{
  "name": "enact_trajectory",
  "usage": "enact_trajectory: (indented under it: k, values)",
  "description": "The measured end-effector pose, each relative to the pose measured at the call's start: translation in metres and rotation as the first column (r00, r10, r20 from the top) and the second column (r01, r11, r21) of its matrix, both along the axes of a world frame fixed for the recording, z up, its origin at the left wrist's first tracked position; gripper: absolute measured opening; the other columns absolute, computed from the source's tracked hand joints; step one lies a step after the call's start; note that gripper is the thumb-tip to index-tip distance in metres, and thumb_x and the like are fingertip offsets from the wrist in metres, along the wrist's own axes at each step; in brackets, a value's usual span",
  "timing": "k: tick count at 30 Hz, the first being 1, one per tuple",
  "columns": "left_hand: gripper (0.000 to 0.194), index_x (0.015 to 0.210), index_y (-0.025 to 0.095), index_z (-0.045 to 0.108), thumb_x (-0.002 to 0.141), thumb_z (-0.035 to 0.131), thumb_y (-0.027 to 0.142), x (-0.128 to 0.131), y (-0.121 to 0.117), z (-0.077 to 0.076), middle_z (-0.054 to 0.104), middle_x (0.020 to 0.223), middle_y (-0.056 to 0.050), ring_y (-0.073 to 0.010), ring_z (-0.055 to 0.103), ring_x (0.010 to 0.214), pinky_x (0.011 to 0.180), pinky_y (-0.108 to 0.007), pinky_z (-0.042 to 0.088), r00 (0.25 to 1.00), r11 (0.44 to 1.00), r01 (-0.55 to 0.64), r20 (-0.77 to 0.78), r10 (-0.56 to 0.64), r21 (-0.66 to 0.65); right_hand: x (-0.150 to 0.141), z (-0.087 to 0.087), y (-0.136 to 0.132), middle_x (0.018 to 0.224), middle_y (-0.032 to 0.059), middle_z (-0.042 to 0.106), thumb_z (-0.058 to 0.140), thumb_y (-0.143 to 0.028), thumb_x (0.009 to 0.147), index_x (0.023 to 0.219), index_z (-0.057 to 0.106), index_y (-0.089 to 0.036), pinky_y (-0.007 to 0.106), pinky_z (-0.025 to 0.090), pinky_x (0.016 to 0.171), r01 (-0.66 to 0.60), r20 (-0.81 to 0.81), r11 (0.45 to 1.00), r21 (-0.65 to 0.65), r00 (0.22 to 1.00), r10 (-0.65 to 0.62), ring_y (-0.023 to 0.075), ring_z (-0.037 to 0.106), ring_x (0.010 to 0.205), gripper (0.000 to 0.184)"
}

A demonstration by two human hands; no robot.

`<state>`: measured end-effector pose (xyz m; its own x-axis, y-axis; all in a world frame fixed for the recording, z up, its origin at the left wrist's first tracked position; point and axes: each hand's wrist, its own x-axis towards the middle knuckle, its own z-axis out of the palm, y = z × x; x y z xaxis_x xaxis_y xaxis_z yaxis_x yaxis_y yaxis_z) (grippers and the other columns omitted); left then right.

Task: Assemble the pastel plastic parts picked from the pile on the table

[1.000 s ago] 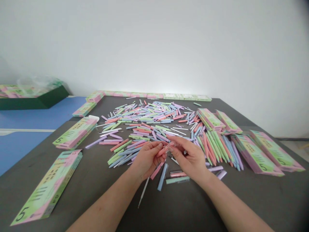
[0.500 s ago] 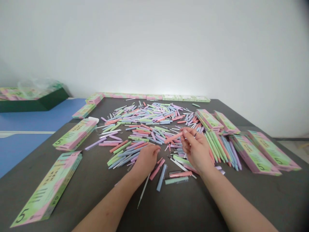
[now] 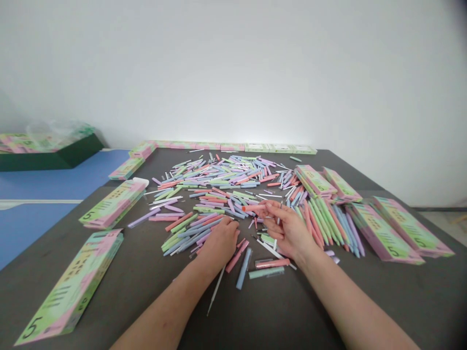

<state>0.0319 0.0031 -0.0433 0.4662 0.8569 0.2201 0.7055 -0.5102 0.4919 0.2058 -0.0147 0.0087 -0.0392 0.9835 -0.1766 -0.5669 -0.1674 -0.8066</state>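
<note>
Between side edges of the counter (image 3: 288, 316), right hand (image 3: 290, 231): grip holding pink barrel (image 3: 252, 208); left hand (image 3: 221, 241): grip, cannot tell.

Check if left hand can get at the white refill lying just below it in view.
Likely yes: the white refill lies close to the left hand, its near end uncovered on the dark table. Whether that hand holds anything is hidden.

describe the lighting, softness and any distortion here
Head view: diffuse light, brighter low on the plain white wall; head view: the slim pastel pen barrels in the far heap look soft; head view: the long pink-and-green printed box at near left seems wide-angle stretched; head view: the upper right corner darkens.
</note>
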Motion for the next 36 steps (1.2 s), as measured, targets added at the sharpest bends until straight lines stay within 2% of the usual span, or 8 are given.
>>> enact_trajectory:
  k: [8,12,16,19,21,25,29,36]
  values:
    - [0.009,0.085,0.018,0.064,0.081,0.057,0.016,0.001,-0.003,0.003,0.061,0.093,-0.008,-0.021,0.058,0.09,0.086,-0.034,0.043,0.991,1.0,0.0,0.135,0.003,-0.022,0.004,-0.004,0.001,0.063,-0.0021,0.06,0.066,-0.023,0.076,0.08,0.057,-0.017,0.014,0.007,0.03,-0.151,-0.057,0.988,-0.031,0.987,0.149,0.0025,0.013,0.037,0.011]
    - [0.027,0.11,0.018,0.059,0.085,0.05,0.016,0.004,-0.008,0.016,0.058,0.103,-0.01,-0.0212,0.057,0.092,0.083,-0.035,0.045,0.975,0.998,-0.062,0.213,0.062,-0.008,0.004,-0.006,0.002,0.06,-0.0035,0.058,0.068,-0.024,0.074,0.08,0.06,-0.016,0.013,0.009,0.03,-0.16,-0.063,0.986,-0.045,0.986,0.157,0.001,0.016,0.036,0.013]
    - [0.039,0.125,0.02,0.05,0.087,0.053,0.028,0.006,-0.013,0.031,0.055,0.113,-0.01,-0.0161,0.058,0.08,0.066,-0.026,0.049,0.854,0.996,0.037,0.52,0.009,-0.079,-0.002,-0.007,0.002,0.058,-0.0048,0.055,0.071,-0.025,0.07,0.077,0.058,-0.016,0.012,0.008,0.03,-0.166,-0.04,0.982,-0.089,0.986,0.163,0.0,0.018,0.034,0.018]
    - [0.027,0.114,0.021,0.058,0.09,0.048,0.026,0.005,-0.013,0.037,0.058,0.112,-0.009,-0.0197,0.055,0.102,0.086,-0.03,0.045,0.784,0.996,0.093,0.617,-0.074,0.001,-0.009,-0.008,0.0,0.059,-0.0045,0.055,0.071,-0.028,0.069,0.079,0.057,-0.016,0.013,0.008,0.031,-0.149,0.035,0.985,-0.09,0.988,0.153,0.0001,0.02,0.034,0.021]
    - [0.023,0.104,0.019,0.061,0.093,0.042,0.025,0.004,-0.013,0.039,0.06,0.109,-0.008,-0.0199,0.054,0.105,0.091,-0.031,0.04,0.766,0.997,0.081,0.639,-0.074,0.018,-0.012,-0.008,0.0,0.061,-0.0043,0.053,0.069,-0.032,0.071,0.082,0.059,-0.015,0.014,0.009,0.032,-0.052,0.112,0.998,-0.047,0.992,0.058,0.0005,0.021,0.036,0.022]
    - [0.022,0.094,0.019,0.058,0.094,0.038,0.029,0.001,-0.015,0.037,0.063,0.091,-0.006,-0.0182,0.058,0.084,0.077,-0.028,0.041,0.852,0.998,0.06,0.523,-0.033,-0.036,-0.008,0.0,0.0,0.064,-0.0031,0.046,0.057,-0.033,0.078,0.071,0.057,-0.016,0.017,0.021,0.036,0.179,0.095,0.97,0.163,0.976,-0.196,0.0043,0.028,0.042,0.018]
    - [0.022,0.091,0.019,0.054,0.094,0.036,0.031,0.001,-0.015,0.034,0.06,0.081,-0.004,-0.0176,0.054,0.075,0.068,-0.027,0.039,0.944,0.995,0.099,0.318,-0.09,-0.011,0.001,0.012,-0.001,0.067,-0.0011,0.044,0.047,-0.037,0.086,0.07,0.054,-0.02,0.023,0.039,0.051,0.235,0.134,0.884,0.404,0.941,-0.311,0.0106,0.042,0.056,0.025]
    - [0.025,0.104,0.02,0.057,0.094,0.04,0.035,0.001,-0.014,0.032,0.066,0.096,-0.007,-0.0198,0.059,0.085,0.072,-0.028,0.039,0.976,0.995,0.096,0.197,-0.096,0.009,0.0,0.015,-0.007,0.064,-0.0025,0.038,0.043,-0.042,0.092,0.08,0.053,-0.023,0.024,0.037,0.054,0.271,0.223,0.79,0.55,0.864,-0.452,0.0121,0.039,0.056,0.025]
